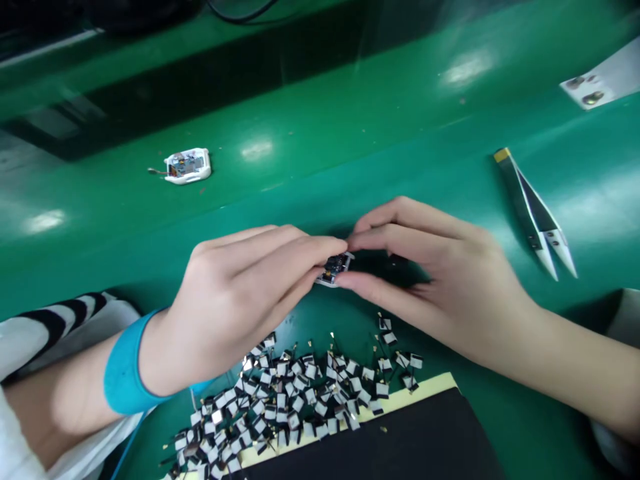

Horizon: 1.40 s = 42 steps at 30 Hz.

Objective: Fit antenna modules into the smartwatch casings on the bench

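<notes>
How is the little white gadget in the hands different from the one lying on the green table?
The held gadget is between the left hand and right hand; the lying gadget rests untouched on the green table.

Fingers hide part of the held gadget, while the lying gadget shows its open face and a wire.

Both have white edges and electronics inside.

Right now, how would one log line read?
left hand: holding device; right hand: holding same device; second device: farther off; tweezers: lying at right; small parts: heaped nearer
</notes>
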Available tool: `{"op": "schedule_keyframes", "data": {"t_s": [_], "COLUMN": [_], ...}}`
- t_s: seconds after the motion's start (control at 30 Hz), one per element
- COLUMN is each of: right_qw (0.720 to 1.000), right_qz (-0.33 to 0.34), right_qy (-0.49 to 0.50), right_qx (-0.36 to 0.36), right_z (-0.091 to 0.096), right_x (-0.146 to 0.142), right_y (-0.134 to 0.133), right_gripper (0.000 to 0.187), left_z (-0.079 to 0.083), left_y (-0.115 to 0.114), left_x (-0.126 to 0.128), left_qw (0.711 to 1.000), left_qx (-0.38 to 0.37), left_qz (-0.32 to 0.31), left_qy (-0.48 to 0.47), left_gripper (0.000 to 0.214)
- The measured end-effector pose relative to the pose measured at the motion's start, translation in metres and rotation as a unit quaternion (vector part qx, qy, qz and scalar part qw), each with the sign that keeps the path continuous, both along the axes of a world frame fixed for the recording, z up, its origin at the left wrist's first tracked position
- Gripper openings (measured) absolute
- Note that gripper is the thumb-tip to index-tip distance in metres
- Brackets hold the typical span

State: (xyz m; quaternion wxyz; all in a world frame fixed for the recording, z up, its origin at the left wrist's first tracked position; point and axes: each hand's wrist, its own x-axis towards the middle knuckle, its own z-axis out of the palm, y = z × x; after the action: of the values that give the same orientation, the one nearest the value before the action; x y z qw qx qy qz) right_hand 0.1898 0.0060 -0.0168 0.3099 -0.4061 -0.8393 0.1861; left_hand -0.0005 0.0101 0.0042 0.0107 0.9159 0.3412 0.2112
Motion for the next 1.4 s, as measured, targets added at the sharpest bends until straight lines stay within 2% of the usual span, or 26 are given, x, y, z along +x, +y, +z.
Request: {"op": "schedule_keyframes", "data": {"t_s": [0.13, 0.3, 0.43, 0.5, 0.57, 0.63, 0.7, 0.8, 0.93, 1.17, 1.3, 1.4], "right_qw": [0.999, 0.996, 0.992, 0.993, 0.996, 0.998, 0.998, 0.998, 0.999, 0.997, 0.997, 0.998], "right_qz": [0.013, -0.003, 0.003, 0.012, 0.014, 0.009, 0.009, 0.008, -0.002, -0.016, -0.011, -0.006], "right_qy": [0.000, -0.035, -0.045, -0.054, -0.061, -0.064, -0.067, -0.056, -0.043, -0.050, -0.050, -0.044], "right_qx": [0.037, 0.085, 0.117, 0.107, 0.067, 0.020, -0.013, -0.027, -0.033, -0.056, -0.050, -0.044], "right_z": [0.007, 0.009, 0.009, 0.009, 0.006, 0.001, -0.004, -0.008, -0.008, -0.006, -0.006, -0.006], "right_x": [0.000, 0.000, 0.001, 0.002, 0.002, 0.001, -0.001, -0.002, -0.003, -0.004, -0.003, -0.003], "right_y": [-0.001, -0.003, -0.005, -0.005, -0.004, -0.002, 0.000, 0.001, 0.001, 0.000, 0.001, 0.001], "right_gripper": [0.009, 0.007, 0.006, 0.006, 0.006, 0.026, 0.035, 0.024, 0.025, 0.020, 0.020, 0.022], "left_z": [0.004, 0.006, 0.010, 0.012, 0.012, 0.011, 0.008, 0.004, 0.002, 0.000, 0.000, -0.001], "left_y": [-0.003, 0.001, 0.000, -0.002, -0.003, -0.002, -0.001, 0.001, 0.002, -0.002, -0.003, -0.002], "left_x": [0.001, 0.002, 0.005, 0.006, 0.006, 0.005, 0.003, 0.001, -0.001, 0.002, 0.003, 0.004], "left_qw": [1.000, 0.997, 0.995, 0.993, 0.993, 0.994, 0.995, 0.996, 0.995, 0.995, 0.995, 0.996], "left_qx": [0.015, -0.030, -0.080, -0.103, -0.107, -0.104, -0.096, -0.079, -0.055, -0.046, -0.013, -0.015], "left_qz": [0.012, -0.024, 0.011, 0.026, 0.037, 0.031, 0.007, -0.034, -0.062, -0.033, -0.044, -0.040], "left_qy": [-0.014, -0.073, -0.064, -0.051, -0.043, -0.033, -0.015, 0.024, 0.060, 0.077, 0.089, 0.084], "left_gripper": [0.014, 0.014, 0.005, 0.005, 0.006, 0.007, 0.008, 0.013, 0.015, 0.016, 0.018, 0.019]}}
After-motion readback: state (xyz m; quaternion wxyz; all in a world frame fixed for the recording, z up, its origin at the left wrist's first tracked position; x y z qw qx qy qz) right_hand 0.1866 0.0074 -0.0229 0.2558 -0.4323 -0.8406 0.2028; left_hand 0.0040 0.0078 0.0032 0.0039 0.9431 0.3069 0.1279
